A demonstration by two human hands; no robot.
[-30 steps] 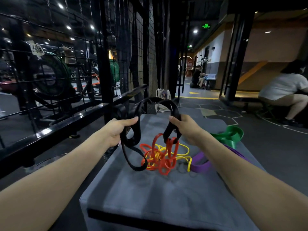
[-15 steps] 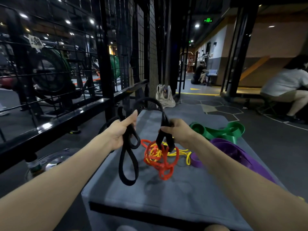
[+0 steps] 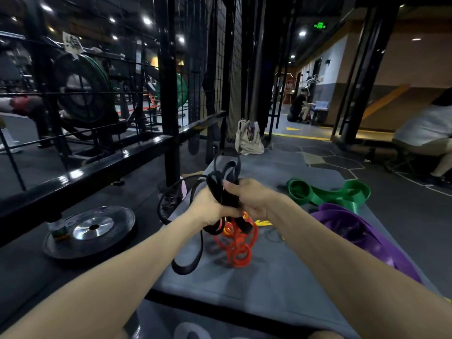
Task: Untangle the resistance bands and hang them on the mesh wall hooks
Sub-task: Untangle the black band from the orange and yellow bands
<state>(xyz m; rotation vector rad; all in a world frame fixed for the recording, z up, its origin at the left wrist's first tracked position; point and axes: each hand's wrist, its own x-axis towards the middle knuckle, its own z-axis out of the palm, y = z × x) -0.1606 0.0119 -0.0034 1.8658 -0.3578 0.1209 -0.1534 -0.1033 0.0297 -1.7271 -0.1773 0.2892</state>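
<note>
While both hands meet over the middle of the grey plyo box [image 3: 281, 277], the black resistance band [image 3: 221, 189] is bunched between them: the left hand [image 3: 210, 206] has its fingers curled round the band's gathered strands, and the right hand [image 3: 249, 196] pinches the same bundle from the 3 o'clock side, the two hands touching. From that shared grip the band runs two ways. Short loops stick up toward 12 o'clock, and one long loop [image 3: 188, 263] hangs down toward 7 o'clock, its lower end resting on the box top. Just below the hands, at 6 o'clock, lies the red band [image 3: 238, 243], knotted with a yellow band [image 3: 263, 223]; I cannot tell whether the black strands are threaded through that knot or only pass in front of it. The green band [image 3: 327, 193] and the purple band [image 3: 362, 231] lie apart at 3 to 4 o'clock. The mesh wall [image 3: 195, 77] stands at 11 o'clock, on the left hand's side, so that hand looks nearer for the hang. No hook can be made out.
</note>
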